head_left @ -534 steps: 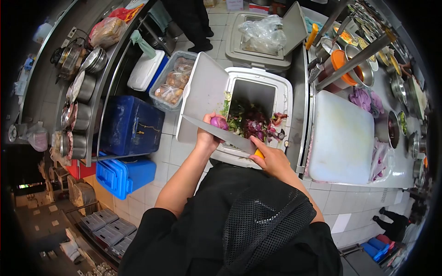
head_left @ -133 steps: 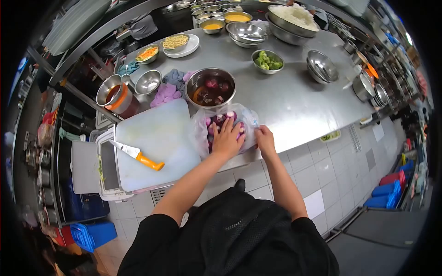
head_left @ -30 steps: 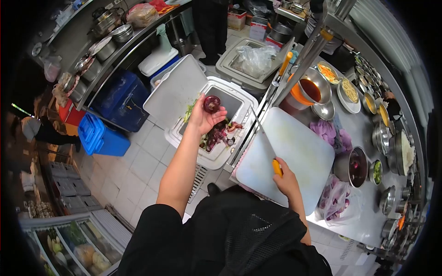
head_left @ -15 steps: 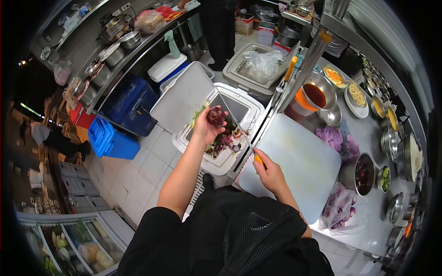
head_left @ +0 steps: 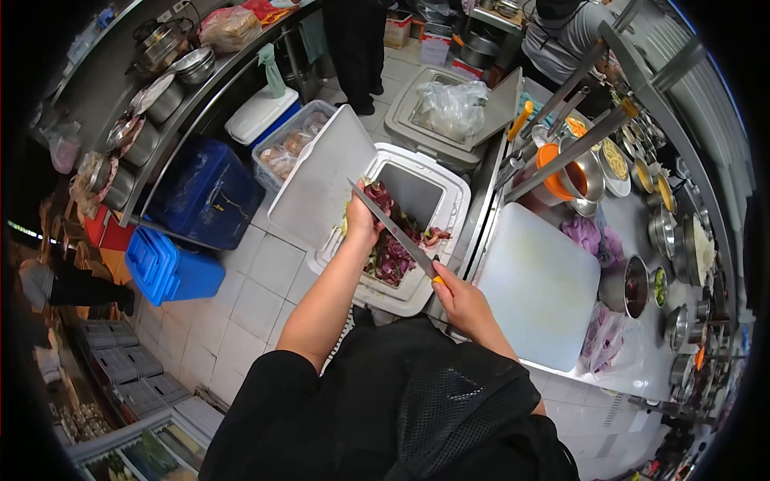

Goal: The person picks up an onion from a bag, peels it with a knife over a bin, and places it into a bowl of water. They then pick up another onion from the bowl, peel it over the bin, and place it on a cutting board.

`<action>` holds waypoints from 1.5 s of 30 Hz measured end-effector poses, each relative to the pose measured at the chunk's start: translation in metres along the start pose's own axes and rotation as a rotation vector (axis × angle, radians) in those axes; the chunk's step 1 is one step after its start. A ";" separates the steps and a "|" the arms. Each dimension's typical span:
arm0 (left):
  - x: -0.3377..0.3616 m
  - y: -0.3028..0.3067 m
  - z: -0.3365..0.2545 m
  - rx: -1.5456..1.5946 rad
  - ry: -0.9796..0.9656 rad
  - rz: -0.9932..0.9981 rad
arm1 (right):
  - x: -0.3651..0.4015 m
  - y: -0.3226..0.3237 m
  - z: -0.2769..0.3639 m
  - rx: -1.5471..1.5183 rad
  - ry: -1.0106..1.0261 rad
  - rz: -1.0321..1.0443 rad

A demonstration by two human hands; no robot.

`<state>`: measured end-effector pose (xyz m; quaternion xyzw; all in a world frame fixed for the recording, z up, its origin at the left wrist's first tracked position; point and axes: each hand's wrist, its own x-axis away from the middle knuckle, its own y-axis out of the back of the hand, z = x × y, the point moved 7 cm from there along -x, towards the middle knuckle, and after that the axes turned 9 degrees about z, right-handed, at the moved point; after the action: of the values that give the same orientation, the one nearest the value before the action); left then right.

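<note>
My left hand [head_left: 362, 218] is over the open bin, fingers curled around a dark purple-red onion [head_left: 377, 195], partly hidden by the blade. In my right hand [head_left: 465, 303] is a long kitchen knife [head_left: 405, 242], held by its yellow handle. Its blade points up and left, crossing in front of the onion and my left fingers. Below both hands, purple onion peelings [head_left: 395, 260] and some green scraps lie inside the white-rimmed bin [head_left: 453, 192]. The bin's grey lid [head_left: 317, 168] is tipped back to the left.
To my right, a white cutting board [head_left: 541, 280] lies on the steel counter, near a pot [head_left: 624, 286] and a plastic bag [head_left: 603, 341] of purple produce. A metal post [head_left: 569, 152] rises beside bowls. Left stands a blue tub [head_left: 172, 264]. Other people stand farther back.
The knife blade has come down and left, across the onion. My left hand has turned, its palm less visible. The camera view has shifted, and the blade looks broader.
</note>
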<state>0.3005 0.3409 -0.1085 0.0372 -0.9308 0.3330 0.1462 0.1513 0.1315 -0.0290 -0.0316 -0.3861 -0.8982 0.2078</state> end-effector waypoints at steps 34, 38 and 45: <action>0.086 -0.013 0.007 -0.005 0.006 0.097 | -0.070 -0.039 0.023 -1.268 -0.173 0.730; 0.080 0.001 0.008 -0.404 -0.041 0.197 | -0.075 -0.029 0.013 -1.237 -0.247 0.512; 0.078 0.012 0.003 -0.159 0.079 0.153 | -0.097 -0.018 -0.037 -0.949 -0.250 0.317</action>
<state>0.2231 0.3505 -0.0942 -0.0591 -0.9479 0.2693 0.1595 0.2360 0.1503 -0.0881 -0.2879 0.0517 -0.9212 0.2564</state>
